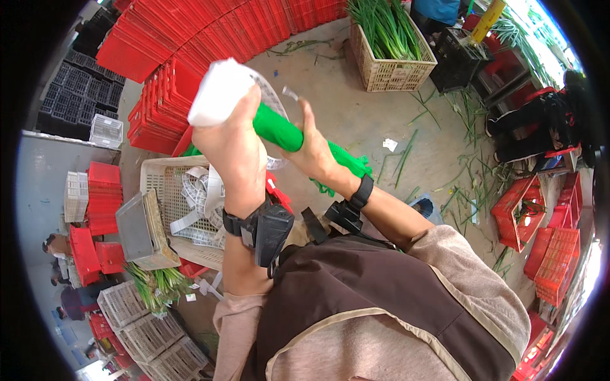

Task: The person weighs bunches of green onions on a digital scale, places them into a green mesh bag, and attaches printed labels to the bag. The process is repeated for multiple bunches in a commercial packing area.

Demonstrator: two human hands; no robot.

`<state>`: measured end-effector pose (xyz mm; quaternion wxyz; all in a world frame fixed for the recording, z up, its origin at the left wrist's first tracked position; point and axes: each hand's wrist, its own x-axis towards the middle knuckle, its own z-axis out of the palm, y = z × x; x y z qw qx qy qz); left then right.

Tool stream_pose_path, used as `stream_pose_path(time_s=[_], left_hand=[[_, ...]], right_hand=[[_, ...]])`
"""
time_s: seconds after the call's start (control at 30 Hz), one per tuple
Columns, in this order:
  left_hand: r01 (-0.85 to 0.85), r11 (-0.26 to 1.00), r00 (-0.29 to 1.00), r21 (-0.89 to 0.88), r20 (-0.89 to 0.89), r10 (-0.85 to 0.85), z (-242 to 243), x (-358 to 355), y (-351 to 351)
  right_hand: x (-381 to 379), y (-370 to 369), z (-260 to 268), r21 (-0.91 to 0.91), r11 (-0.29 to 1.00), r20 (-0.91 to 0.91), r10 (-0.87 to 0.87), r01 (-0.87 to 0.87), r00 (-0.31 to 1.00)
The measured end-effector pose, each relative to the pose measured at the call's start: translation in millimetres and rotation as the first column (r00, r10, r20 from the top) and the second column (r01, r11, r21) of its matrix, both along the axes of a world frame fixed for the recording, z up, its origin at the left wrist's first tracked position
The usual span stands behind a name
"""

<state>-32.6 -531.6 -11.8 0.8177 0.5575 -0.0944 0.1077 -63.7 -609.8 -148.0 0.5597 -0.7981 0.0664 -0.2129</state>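
My left hand (233,128) is closed around a bunched white object (221,93), perhaps a roll or folded plastic; its kind is unclear. Between my hands runs a rolled green mesh (279,128), its loose end hanging beyond my right wrist. My right hand (312,147) grips this mesh, with a small clear strip (289,93) by its fingertip. Behind the left hand curves a pale printed strip (269,90). Below it, a cream plastic crate (152,166) holds tangled printed label strips (195,190). Both wrists wear black straps with devices.
Red crates (224,28) are stacked ahead. A cream crate (393,76) of green onions stands beside a black crate (455,62). Loose green leaves litter the floor at right, near red baskets (519,214). A grey bin (138,233) leans at left. Other people are at the edges.
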Motion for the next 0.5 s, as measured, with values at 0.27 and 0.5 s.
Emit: stream_pose_path(time_s=[0.27, 0.5], left_hand=[[-0.079, 0.996, 0.996, 0.035, -0.036, 0.08, 17.8, -5.5, -7.0], [-0.214, 0.938, 0.968, 0.271, 0.184, 0.168, 34.6, -10.1, 32.2]], right_hand=[[4.5, -2.0, 20.3, 0.013, 0.999, -0.031, -0.041, 0.042, 0.999], [-4.2, -6.9, -44.8, -0.06, 0.998, 0.016, 0.028, -0.027, 0.999]])
